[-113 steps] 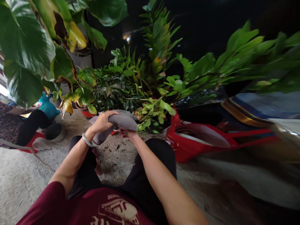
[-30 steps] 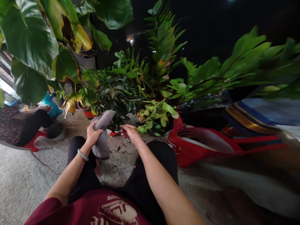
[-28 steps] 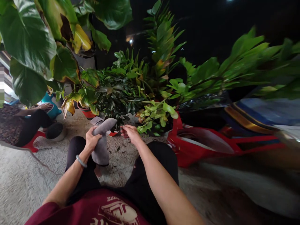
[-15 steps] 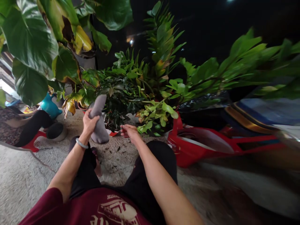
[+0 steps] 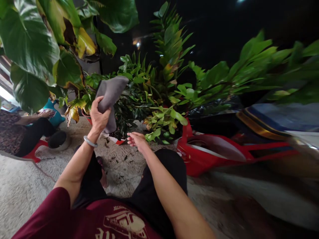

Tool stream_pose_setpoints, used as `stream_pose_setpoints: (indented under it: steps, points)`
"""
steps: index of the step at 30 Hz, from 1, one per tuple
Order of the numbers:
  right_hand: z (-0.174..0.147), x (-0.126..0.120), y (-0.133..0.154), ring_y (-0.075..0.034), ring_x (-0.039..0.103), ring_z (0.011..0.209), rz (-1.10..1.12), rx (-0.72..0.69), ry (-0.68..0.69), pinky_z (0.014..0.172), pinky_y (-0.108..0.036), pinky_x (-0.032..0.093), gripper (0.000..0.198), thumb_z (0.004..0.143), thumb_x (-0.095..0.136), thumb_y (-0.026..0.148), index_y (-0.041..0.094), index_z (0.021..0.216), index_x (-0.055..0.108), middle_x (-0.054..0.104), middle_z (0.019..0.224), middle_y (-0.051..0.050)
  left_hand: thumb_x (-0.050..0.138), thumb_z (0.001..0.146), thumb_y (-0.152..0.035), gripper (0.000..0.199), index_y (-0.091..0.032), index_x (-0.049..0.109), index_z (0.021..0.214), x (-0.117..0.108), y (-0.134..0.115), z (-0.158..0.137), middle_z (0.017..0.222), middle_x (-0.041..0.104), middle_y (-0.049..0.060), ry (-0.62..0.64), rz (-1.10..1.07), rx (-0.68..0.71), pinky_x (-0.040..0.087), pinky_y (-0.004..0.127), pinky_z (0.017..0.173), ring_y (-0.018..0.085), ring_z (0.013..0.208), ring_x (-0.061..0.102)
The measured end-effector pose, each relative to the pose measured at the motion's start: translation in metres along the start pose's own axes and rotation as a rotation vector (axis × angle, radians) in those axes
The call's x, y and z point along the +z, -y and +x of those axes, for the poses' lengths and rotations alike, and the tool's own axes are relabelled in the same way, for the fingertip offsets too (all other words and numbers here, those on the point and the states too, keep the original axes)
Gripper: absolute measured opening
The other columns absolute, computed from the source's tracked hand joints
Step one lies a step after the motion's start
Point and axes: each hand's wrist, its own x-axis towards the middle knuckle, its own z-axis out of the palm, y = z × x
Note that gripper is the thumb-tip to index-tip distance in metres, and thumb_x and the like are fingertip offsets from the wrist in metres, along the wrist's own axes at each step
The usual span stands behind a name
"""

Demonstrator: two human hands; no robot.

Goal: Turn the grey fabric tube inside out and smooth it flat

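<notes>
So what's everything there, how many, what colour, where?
soft thing: one or two, grey, left
plants: several, green and yellow, back
flowerpot: at least one, red, left
bag: one, red, right
bowl: one, grey, left
lumpy thing: one, teal, left
stool: one, red, left
other person: one, dark clothes, left
blurry thing: one, blue and gold, right
floor: grey, underneath
bangle: one, pale, left wrist
shirt: one, maroon, bottom
left hand: one, bare, gripping soft thing
right hand: one, bare, middle
</notes>
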Motion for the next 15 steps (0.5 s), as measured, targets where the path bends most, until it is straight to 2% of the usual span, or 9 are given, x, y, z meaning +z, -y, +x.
stream_pose_setpoints:
  steps: [2,5,6,7,9,13,15]
  points:
    - [0.0,0.0,0.0,-0.01,0.059,0.041,0.001,0.01,0.003,0.038,-0.017,0.04,0.011,0.091,0.061,0.019,0.015,0.084,0.069,0.065,0.054,0.003,0.065,0.071,-0.014,0.053,-0.021,0.065,0.123,0.009,0.0,-0.01,0.125,0.07,0.006,0.174,-0.018,0.012,0.049,0.039,0.108,0.023,0.118,0.064]
    - [0.001,-0.001,-0.002,-0.01,0.059,0.042,0.004,0.028,0.009,0.038,-0.017,0.037,0.015,0.093,0.058,0.018,0.016,0.082,0.068,0.065,0.055,0.002,0.065,0.066,-0.011,0.05,-0.02,0.071,0.115,0.01,0.001,-0.038,0.116,0.074,0.005,0.57,-0.058,-0.011,0.053,0.039,0.103,0.025,0.11,0.068]
    - [0.001,-0.002,-0.002,-0.01,0.059,0.042,0.006,0.031,0.01,0.038,-0.017,0.037,0.016,0.093,0.057,0.017,0.016,0.082,0.068,0.065,0.056,0.001,0.065,0.064,-0.011,0.049,-0.02,0.073,0.112,0.008,0.001,-0.045,0.113,0.075,0.004,0.667,-0.074,-0.024,0.054,0.039,0.101,0.025,0.106,0.07]
    - [0.001,-0.002,-0.002,-0.01,0.059,0.043,0.006,0.032,0.012,0.039,-0.017,0.036,0.016,0.094,0.057,0.018,0.016,0.082,0.068,0.066,0.056,0.001,0.065,0.064,-0.011,0.048,-0.02,0.073,0.11,0.006,0.0,-0.048,0.11,0.076,0.004,0.71,-0.092,-0.037,0.055,0.039,0.099,0.025,0.104,0.07]
    - [0.002,-0.004,-0.003,-0.009,0.058,0.042,0.003,0.029,0.017,0.039,-0.017,0.036,0.015,0.093,0.059,0.02,0.016,0.082,0.069,0.066,0.056,0.001,0.065,0.065,-0.012,0.047,-0.019,0.073,0.111,0.007,-0.004,-0.041,0.111,0.076,0.004,0.634,-0.122,-0.047,0.055,0.039,0.099,0.026,0.104,0.07]
    - [0.003,-0.003,-0.003,-0.009,0.058,0.042,-0.023,0.014,0.019,0.038,-0.016,0.037,0.012,0.092,0.063,0.023,0.015,0.085,0.069,0.065,0.056,0.002,0.064,0.069,-0.012,0.052,-0.019,0.068,0.12,0.035,-0.016,0.001,0.124,0.071,0.006,0.301,-0.111,0.04,0.049,0.04,0.109,0.026,0.118,0.065]
    - [0.005,-0.002,-0.004,-0.009,0.059,0.042,-0.042,0.002,0.012,0.039,-0.016,0.039,0.01,0.09,0.066,0.024,0.015,0.088,0.069,0.065,0.057,0.002,0.064,0.069,-0.011,0.053,-0.019,0.067,0.122,0.054,-0.017,0.014,0.127,0.07,0.007,0.274,-0.086,0.098,0.047,0.041,0.111,0.027,0.122,0.063]
